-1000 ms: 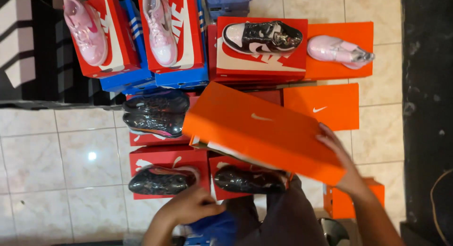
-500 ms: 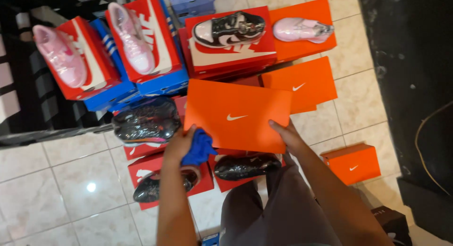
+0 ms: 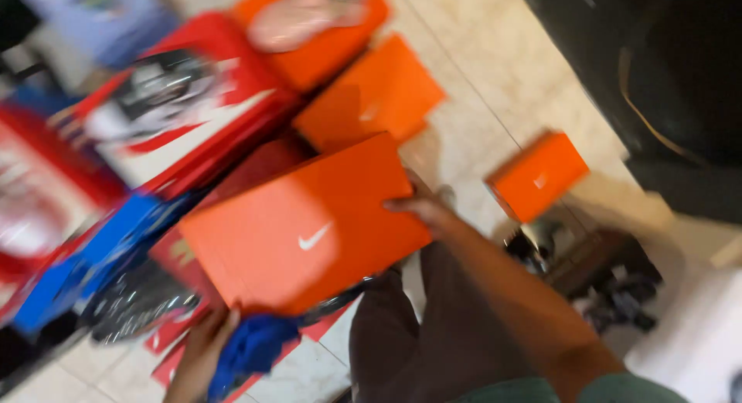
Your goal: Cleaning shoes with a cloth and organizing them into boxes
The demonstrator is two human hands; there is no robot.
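That orange shoebox (image 3: 309,225) looks like matt smooth cardboard, the blue rag (image 3: 251,349) at 7 o'clock is soft cloth, and the floor tiles (image 3: 471,117) are glossy.

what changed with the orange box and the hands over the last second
The camera swung right, so the stacked boxes slid toward the left. The left hand, empty a second ago, came up under the orange box with a blue cloth against it. The right hand kept its grip on the box's right edge. The small orange box on the floor stayed put.
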